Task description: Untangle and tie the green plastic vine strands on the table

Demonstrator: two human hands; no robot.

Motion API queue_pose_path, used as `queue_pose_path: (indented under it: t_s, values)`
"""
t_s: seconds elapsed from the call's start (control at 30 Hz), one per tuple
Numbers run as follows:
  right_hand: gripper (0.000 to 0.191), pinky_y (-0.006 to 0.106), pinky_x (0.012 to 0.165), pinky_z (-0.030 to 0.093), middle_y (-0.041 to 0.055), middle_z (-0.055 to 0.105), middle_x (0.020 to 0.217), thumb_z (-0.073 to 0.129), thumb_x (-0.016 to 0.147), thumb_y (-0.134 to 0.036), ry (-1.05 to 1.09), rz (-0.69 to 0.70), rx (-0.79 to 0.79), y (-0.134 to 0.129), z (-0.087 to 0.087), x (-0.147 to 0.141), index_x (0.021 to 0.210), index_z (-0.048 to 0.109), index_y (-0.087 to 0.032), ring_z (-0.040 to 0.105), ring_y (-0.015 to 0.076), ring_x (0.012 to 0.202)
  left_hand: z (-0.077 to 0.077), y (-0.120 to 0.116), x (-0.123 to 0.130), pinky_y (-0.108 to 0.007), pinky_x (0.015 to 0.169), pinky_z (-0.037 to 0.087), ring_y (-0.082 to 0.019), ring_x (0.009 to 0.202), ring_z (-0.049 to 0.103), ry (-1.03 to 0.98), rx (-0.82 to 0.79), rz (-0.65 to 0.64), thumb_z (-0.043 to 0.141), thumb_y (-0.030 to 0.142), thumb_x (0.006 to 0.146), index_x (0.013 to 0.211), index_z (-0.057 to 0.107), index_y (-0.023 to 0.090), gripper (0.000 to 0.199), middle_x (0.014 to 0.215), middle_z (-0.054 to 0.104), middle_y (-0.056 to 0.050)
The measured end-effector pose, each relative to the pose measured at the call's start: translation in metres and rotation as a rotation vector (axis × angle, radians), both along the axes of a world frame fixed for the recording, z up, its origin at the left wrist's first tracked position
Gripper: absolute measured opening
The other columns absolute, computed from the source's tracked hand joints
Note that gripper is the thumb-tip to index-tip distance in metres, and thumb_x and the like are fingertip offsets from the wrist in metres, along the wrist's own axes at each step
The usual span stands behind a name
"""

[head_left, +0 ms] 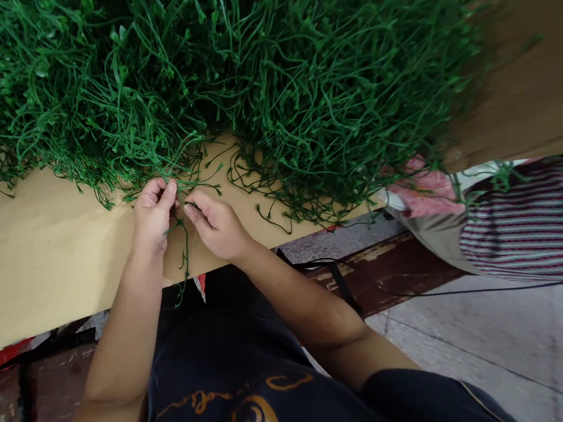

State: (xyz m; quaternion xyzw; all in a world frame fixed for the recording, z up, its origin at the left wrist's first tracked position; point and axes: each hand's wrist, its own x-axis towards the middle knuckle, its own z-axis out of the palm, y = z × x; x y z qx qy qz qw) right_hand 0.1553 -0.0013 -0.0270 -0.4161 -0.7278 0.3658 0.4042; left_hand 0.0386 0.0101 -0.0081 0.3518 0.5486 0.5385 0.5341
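Note:
Close together near the front edge of the cardboard, both my hands work on thin green plastic plant stems. My left hand [156, 208] is closed, thumb against the fingers, gripping a stem [184, 250] whose branched end hangs down past the cardboard's edge. Just to its right, my right hand [218, 224] is pinched shut on a green stem; its tip shows at the fingertips. Right behind the hands rises a large heap of green artificial plant stems [329, 87], tangled, with small forked ends. A few loose stems lie between the hands and the heap.
A brown cardboard sheet [31, 248] covers the work surface. At the right, a striped cloth [532, 223] and a pink cloth [428, 187] are beside the heap. A dark red beam [382, 281] and a thin black cable run below the edge, above a tiled floor [513, 341].

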Motion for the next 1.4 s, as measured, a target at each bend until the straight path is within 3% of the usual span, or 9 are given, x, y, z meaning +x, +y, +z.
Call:
queue_pose_path:
  t_s: [0.13, 0.23, 0.3, 0.33, 0.5, 0.7, 0.8, 1.1, 1.4]
  values:
    - [0.018, 0.024, 0.054, 0.031, -0.0016, 0.044, 0.058, 0.035, 0.089, -0.023, -0.177, 0.058, 0.08, -0.017, 0.001, -0.003, 0.075, 0.046, -0.019, 0.039, 0.0102, 0.052, 0.001, 0.007, -0.003, -0.014, 0.038, 0.029, -0.003, 0.04, 0.036, 0.015, -0.035, 0.072, 0.053, 0.013, 0.083, 0.063, 0.04, 0.019, 0.023, 0.05, 0.038, 0.008]
    - [0.011, 0.023, 0.053, 0.031, -0.0005, 0.054, 0.063, 0.043, 0.081, -0.014, -0.278, 0.461, 0.266, -0.044, 0.003, -0.007, 0.075, 0.05, -0.019, 0.044, 0.0103, 0.055, 0.002, 0.015, -0.01, -0.013, 0.039, 0.029, -0.003, 0.039, 0.033, -0.061, -0.045, 0.2, 0.049, 0.017, 0.086, 0.064, 0.033, 0.02, 0.027, 0.05, 0.031, 0.009]
    - [0.011, 0.022, 0.053, 0.033, 0.0002, 0.058, 0.068, 0.045, 0.08, -0.012, -0.254, 0.63, 0.338, -0.055, 0.009, -0.005, 0.076, 0.053, -0.018, 0.047, 0.0102, 0.058, 0.002, 0.017, -0.013, -0.013, 0.038, 0.028, -0.003, 0.039, 0.033, -0.05, -0.035, 0.175, 0.05, 0.017, 0.085, 0.064, 0.034, 0.02, 0.027, 0.05, 0.031, 0.009]
    - [0.012, 0.022, 0.053, 0.034, 0.0002, 0.058, 0.067, 0.044, 0.083, -0.014, -0.199, 0.603, 0.321, -0.055, 0.014, -0.002, 0.078, 0.054, -0.018, 0.047, 0.0098, 0.058, 0.002, 0.015, -0.014, -0.014, 0.039, 0.028, -0.003, 0.039, 0.033, -0.011, -0.022, 0.116, 0.051, 0.017, 0.085, 0.063, 0.037, 0.02, 0.026, 0.049, 0.033, 0.008]
    - [0.019, 0.021, 0.054, 0.034, -0.0021, 0.05, 0.063, 0.047, 0.088, -0.034, 0.047, 0.08, 0.056, -0.017, 0.042, 0.022, 0.081, 0.054, -0.017, 0.043, 0.0077, 0.055, -0.001, 0.003, -0.015, -0.015, 0.041, 0.026, -0.004, 0.043, 0.033, 0.134, 0.042, -0.244, 0.059, 0.019, 0.079, 0.057, 0.045, 0.017, 0.026, 0.048, 0.038, 0.006]
    - [0.023, 0.022, 0.048, 0.025, -0.0084, 0.032, 0.05, 0.061, 0.078, -0.037, -0.1, -0.024, -0.108, 0.01, 0.024, 0.023, 0.085, 0.056, -0.015, 0.027, 0.0049, 0.044, -0.008, 0.002, -0.018, -0.017, 0.046, 0.03, -0.006, 0.049, 0.037, 0.116, 0.073, -0.356, 0.064, 0.026, 0.074, 0.059, 0.051, 0.016, 0.023, 0.055, 0.043, 0.004]
    - [0.021, 0.022, 0.048, 0.024, -0.0073, 0.035, 0.051, 0.059, 0.079, -0.035, -0.085, 0.014, -0.124, 0.01, 0.014, 0.02, 0.076, 0.053, -0.015, 0.029, 0.0048, 0.047, -0.008, 0.004, -0.019, -0.017, 0.048, 0.031, -0.007, 0.051, 0.039, 0.102, 0.06, -0.376, 0.065, 0.028, 0.073, 0.06, 0.051, 0.017, 0.022, 0.056, 0.044, 0.003]
    - [0.044, 0.02, 0.048, 0.03, -0.0061, 0.037, 0.057, 0.059, 0.073, -0.058, 0.255, 0.327, -0.372, 0.024, 0.011, 0.02, 0.067, 0.045, -0.016, 0.033, 0.0042, 0.052, -0.008, 0.003, -0.02, -0.018, 0.047, 0.03, -0.007, 0.05, 0.037, 0.12, 0.066, -0.473, 0.068, 0.032, 0.07, 0.058, 0.051, 0.017, 0.026, 0.057, 0.043, 0.003]
    - [0.044, 0.019, 0.038, 0.021, -0.0094, 0.032, 0.051, 0.058, 0.074, -0.059, 0.332, 0.423, -0.526, 0.024, 0.008, 0.024, 0.068, 0.042, -0.018, 0.027, 0.0028, 0.042, -0.005, 0.002, -0.015, -0.018, 0.043, 0.027, -0.006, 0.046, 0.034, 0.061, 0.05, -0.396, 0.064, 0.023, 0.075, 0.055, 0.046, 0.017, 0.028, 0.052, 0.037, 0.004]
